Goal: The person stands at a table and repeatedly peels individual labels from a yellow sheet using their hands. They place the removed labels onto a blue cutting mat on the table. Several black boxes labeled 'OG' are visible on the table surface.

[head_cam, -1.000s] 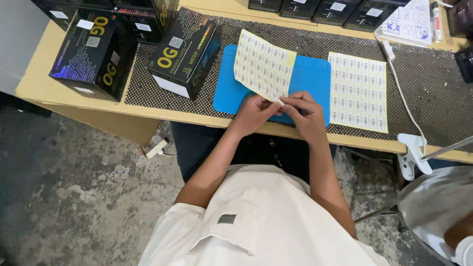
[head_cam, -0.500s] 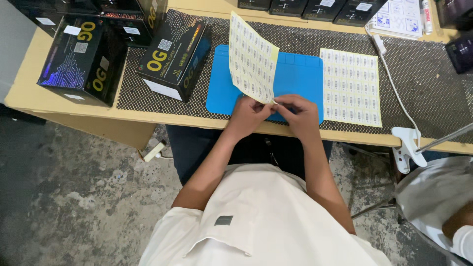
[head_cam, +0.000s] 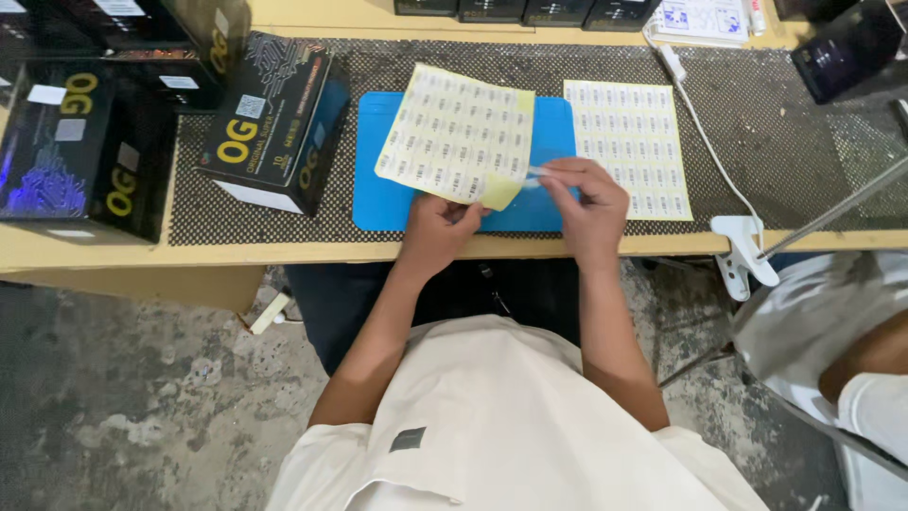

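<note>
Beneath both hands lies a blue mat [head_cam: 378,203] on the wooden bench [head_cam: 113,248]. To the left hand's left stands a black box [head_cam: 270,123]. The left hand [head_cam: 437,230] pinches 1 yellow sticker sheet [head_cam: 459,132] by its lower edge (slightly curled). The right hand [head_cam: 591,203] pinches a small label [head_cam: 535,172] just beside that sheet.

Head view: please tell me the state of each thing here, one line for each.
Held label sheet: lifted, lower corner bared to yellow backing.
Peeled label: off the sheet, pinched in fingertips.
Left hand: grips the held sheet's lower edge.
Right hand: pinches the peeled label.
Second label sheet: flat on the mesh mat.
Blue mat: flat.
Nearest black box: closed.
</note>
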